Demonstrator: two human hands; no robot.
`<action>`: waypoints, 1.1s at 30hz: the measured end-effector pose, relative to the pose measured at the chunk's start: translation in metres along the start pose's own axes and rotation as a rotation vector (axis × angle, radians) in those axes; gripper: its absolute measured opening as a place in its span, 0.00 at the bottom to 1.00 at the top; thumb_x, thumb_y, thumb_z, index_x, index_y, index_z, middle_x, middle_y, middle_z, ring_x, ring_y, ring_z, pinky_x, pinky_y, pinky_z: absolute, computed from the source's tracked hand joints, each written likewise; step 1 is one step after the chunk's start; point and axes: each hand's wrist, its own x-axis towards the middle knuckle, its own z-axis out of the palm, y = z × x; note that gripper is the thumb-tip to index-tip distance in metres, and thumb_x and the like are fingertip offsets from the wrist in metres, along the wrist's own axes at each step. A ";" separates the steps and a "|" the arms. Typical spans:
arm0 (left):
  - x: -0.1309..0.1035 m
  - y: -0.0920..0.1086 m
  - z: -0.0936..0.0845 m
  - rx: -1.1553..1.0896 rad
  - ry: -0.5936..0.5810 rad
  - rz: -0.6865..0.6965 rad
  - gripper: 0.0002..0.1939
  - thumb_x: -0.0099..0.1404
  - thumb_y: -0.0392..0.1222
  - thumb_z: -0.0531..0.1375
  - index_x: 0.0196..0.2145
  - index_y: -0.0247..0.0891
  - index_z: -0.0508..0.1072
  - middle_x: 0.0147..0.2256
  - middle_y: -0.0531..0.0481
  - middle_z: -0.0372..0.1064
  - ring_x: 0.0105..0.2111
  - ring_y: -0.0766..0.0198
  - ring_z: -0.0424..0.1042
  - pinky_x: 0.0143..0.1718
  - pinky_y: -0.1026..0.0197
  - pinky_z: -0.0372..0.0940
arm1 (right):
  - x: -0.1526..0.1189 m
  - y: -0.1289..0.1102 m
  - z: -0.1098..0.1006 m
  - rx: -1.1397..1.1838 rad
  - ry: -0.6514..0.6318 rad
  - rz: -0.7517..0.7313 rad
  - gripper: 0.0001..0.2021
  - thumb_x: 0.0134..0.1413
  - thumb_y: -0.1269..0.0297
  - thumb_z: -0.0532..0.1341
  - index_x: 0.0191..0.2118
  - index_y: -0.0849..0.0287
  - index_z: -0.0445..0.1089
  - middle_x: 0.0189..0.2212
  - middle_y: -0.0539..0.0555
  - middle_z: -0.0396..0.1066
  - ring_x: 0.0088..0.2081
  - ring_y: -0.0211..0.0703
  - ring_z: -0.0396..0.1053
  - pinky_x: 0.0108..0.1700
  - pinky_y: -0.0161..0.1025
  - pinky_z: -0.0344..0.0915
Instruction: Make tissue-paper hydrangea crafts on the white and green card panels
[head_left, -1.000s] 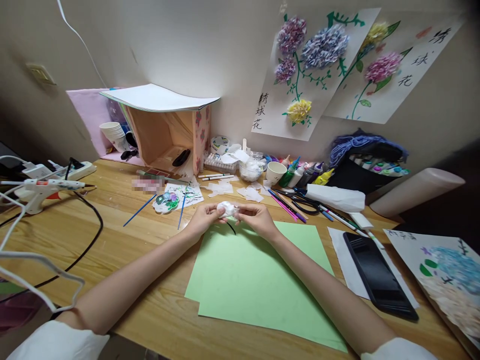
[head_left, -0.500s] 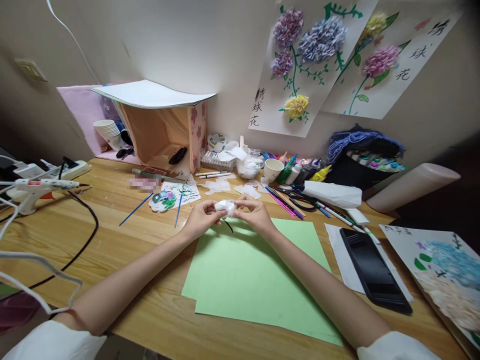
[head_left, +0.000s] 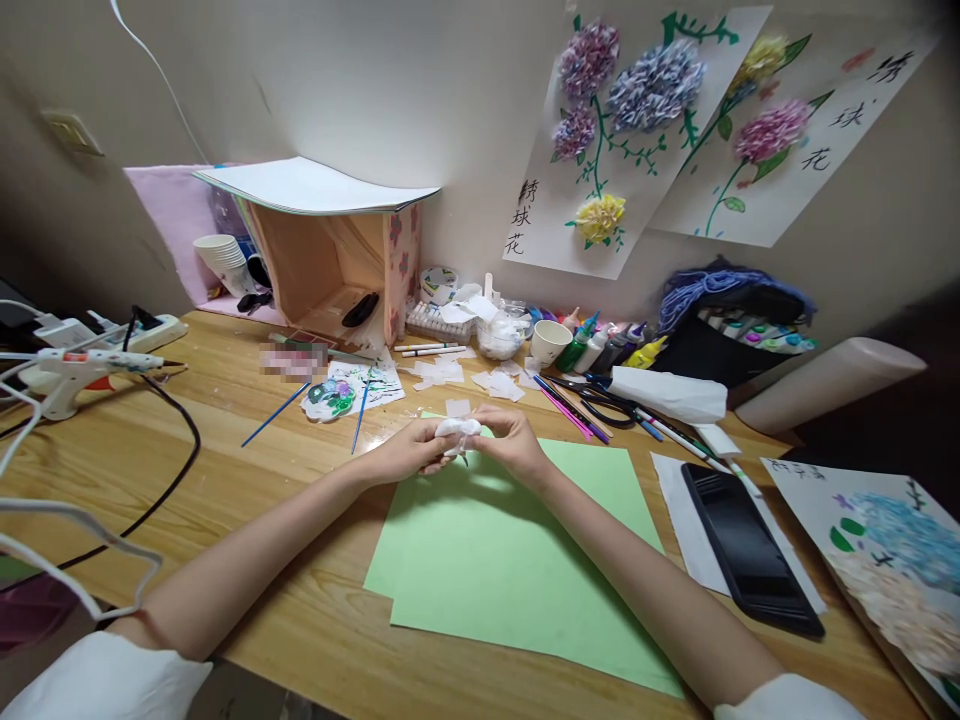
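Observation:
Between my two hands is a small white cotton-like wad [head_left: 457, 427], held just above the far edge of the light green paper sheets [head_left: 525, 570]. A short thin dark stem sticks out beneath it. My left hand [head_left: 409, 450] grips the wad from the left, its fingers curled underneath. From the other side, my right hand [head_left: 517, 445] pinches its right end and lower edge between thumb and fingertips. The fingers partly hide the wad, and I cannot tell its exact make-up. A small white paper scrap [head_left: 457, 408] shows right behind it.
A hot glue gun [head_left: 75, 375] with loose cables lies at the left. Paintbrushes [head_left: 360, 410], paper scraps [head_left: 499, 383], a paper cup [head_left: 550, 343], scissors [head_left: 604, 402] and paint bottles [head_left: 577, 348] line the back. A phone [head_left: 750, 545] and flower picture [head_left: 877, 560] lie at right.
The wad has been turned and lowered slightly in my fingers, and less of the dark stem shows. My right fingers have shifted round its right end. The whole view has shifted a little.

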 end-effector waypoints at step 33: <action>-0.012 0.015 -0.010 -0.291 -0.184 -0.125 0.17 0.60 0.50 0.57 0.37 0.31 0.70 0.21 0.55 0.54 0.20 0.73 0.53 0.19 0.69 0.50 | 0.005 -0.031 -0.003 -0.090 -0.179 0.044 0.06 0.46 0.64 0.64 0.24 0.60 0.72 0.23 0.51 0.69 0.26 0.38 0.66 0.30 0.37 0.63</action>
